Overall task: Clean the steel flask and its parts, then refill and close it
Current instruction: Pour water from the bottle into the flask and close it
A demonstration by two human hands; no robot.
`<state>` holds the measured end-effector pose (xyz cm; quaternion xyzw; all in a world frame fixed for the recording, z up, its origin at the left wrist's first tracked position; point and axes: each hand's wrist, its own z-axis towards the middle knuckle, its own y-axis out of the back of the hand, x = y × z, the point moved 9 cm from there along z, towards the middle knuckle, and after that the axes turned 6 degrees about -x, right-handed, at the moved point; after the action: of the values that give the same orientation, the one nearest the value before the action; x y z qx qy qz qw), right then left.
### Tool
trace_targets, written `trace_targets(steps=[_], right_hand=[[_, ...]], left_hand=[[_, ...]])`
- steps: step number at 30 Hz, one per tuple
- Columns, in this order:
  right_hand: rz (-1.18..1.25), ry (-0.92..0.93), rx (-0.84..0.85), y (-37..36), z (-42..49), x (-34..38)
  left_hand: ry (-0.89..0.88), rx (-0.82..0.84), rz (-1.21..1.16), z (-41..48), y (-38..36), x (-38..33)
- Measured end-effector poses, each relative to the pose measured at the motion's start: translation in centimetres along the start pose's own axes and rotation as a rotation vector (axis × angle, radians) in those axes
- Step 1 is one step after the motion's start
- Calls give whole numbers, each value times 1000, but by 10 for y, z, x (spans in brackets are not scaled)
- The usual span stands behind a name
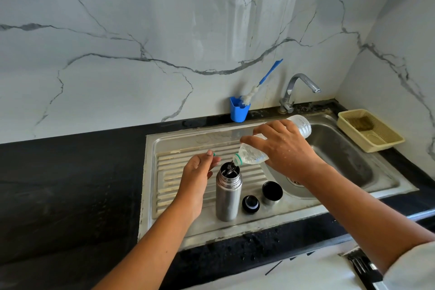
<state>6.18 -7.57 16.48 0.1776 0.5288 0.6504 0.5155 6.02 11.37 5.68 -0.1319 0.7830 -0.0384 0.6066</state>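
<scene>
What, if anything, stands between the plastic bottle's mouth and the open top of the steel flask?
Nothing visible. The right hand tilts the plastic bottle, mouth right over the open top of the steel flask. The left hand, pinching a green cap, is off to the flask's left; the stopper and cup lid stand to its right.

The flask [228,200] is smooth, shiny metal. The bottle [303,125] over it is clear plastic (a bit crinkly). The sink [164,146] under the flask is dull, ridged metal.
</scene>
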Motion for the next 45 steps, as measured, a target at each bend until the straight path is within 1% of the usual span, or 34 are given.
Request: trace_targets(steps=[20, 31, 45], right_hand=[[-28, -18, 47, 2, 1, -1], [-32, 8, -6, 5, 1, -2], [-35, 20, -5, 6, -1, -3]], left_hand=[[4, 21, 2, 1, -2, -1], [12, 27, -5, 2, -7, 2], [25, 10, -11, 1, -8, 5]])
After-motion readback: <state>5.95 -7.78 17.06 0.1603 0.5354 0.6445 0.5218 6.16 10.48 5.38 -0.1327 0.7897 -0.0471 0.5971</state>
